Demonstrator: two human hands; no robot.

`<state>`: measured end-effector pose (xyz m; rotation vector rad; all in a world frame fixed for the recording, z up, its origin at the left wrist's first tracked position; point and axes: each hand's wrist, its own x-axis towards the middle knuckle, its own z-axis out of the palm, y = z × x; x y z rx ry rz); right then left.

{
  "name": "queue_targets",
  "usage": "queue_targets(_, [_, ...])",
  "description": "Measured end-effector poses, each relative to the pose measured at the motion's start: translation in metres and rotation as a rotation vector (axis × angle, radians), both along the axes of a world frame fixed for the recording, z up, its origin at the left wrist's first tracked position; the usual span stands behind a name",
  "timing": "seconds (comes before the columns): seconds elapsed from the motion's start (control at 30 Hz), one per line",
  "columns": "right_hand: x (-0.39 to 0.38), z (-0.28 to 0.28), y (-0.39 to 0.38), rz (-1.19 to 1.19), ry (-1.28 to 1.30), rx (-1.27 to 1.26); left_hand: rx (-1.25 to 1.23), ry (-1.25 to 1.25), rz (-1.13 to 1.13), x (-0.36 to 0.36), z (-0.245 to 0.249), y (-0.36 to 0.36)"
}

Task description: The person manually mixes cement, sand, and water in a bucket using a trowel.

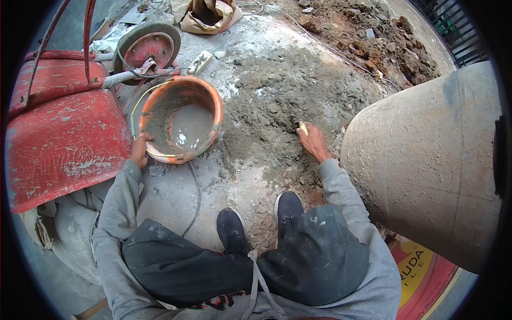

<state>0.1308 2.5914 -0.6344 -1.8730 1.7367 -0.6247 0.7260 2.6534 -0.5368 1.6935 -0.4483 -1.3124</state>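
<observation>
While a bucket (217, 114) is gripped by the left hand (140, 150), a pale handle (304, 128) is clasped by the right hand (314, 144).
Orange walls (158, 120) are grey-smeared around murky liquid (192, 127).

Soft, even daylight, faint shadows, white glints on the murky water (193, 124), strong fisheye bending, black corners

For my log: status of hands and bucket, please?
Left hand gripping bucket rim, liquid inside. Right hand gripping pale handle above grey mix. Wheelbarrow beside bucket.
</observation>
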Motion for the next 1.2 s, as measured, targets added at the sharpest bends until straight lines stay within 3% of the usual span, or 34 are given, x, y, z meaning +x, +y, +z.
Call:
queue_targets(0.1, [0.008, 0.057, 0.025, 0.064, 0.173, 0.034, 0.031, -0.013, -0.016, 0.011, -0.007, 0.002])
queue_targets(0.17, [0.009, 0.075, 0.041, -0.004, 0.173, -0.134, 0.036, -0.011, -0.01, 0.002, 0.001, 0.002])
queue_targets(0.3, [-0.016, 0.068, 0.075, -0.182, -0.031, -0.002, 0.114, 0.003, -0.014, -0.003, 0.011, 0.007])
queue_targets(0.37, [-0.021, 0.06, 0.092, -0.34, -0.298, 0.601, 0.115, -0.008, -0.016, -0.006, 0.014, 0.004])
queue_targets(0.47, [0.031, 0.054, 0.124, -0.277, -0.538, 0.774, 0.05, -0.052, 0.01, -0.012, 0.015, 0.003])
queue_targets(0.6, [0.067, 0.041, 0.066, -0.183, -0.885, 0.985, 0.131, -0.081, -0.048, -0.007, 0.016, 0.004])
queue_targets(0.63, [0.069, 0.035, 0.052, -0.182, -1.062, 1.089, 0.146, -0.129, -0.102, 0.017, -0.005, 0.004])
queue_targets(0.77, [0.053, 0.015, 0.029, -0.044, -1.739, 1.304, 0.133, -0.142, -0.034, 0.002, 0.023, 0.014])
queue_targets(0.87, [0.051, 0.034, 0.056, -0.039, -1.711, 1.135, 0.132, -0.164, -0.007, -0.001, 0.036, 0.03])
queue_targets(0.93, [0.059, 0.075, 0.074, 0.0, -1.224, 1.099, 0.166, -0.201, -0.027, -0.006, 0.04, 0.031])
queue_targets(1.0, [0.058, 0.075, 0.086, 0.21, -0.836, 1.096, 0.165, -0.205, -0.012, 0.001, 0.03, 0.03])
queue_targets(1.07, [0.071, 0.073, 0.092, 0.332, -0.644, 1.196, 0.161, -0.207, -0.008, 0.003, 0.028, 0.027])
queue_targets(1.1, [0.081, 0.066, 0.092, 0.375, -0.532, 1.123, 0.171, -0.208, -0.01, 0.0, 0.03, 0.028])
queue_targets(1.2, [0.091, 0.062, 0.06, 0.23, -0.656, 1.153, 0.171, -0.224, -0.019, -0.004, 0.034, 0.029])
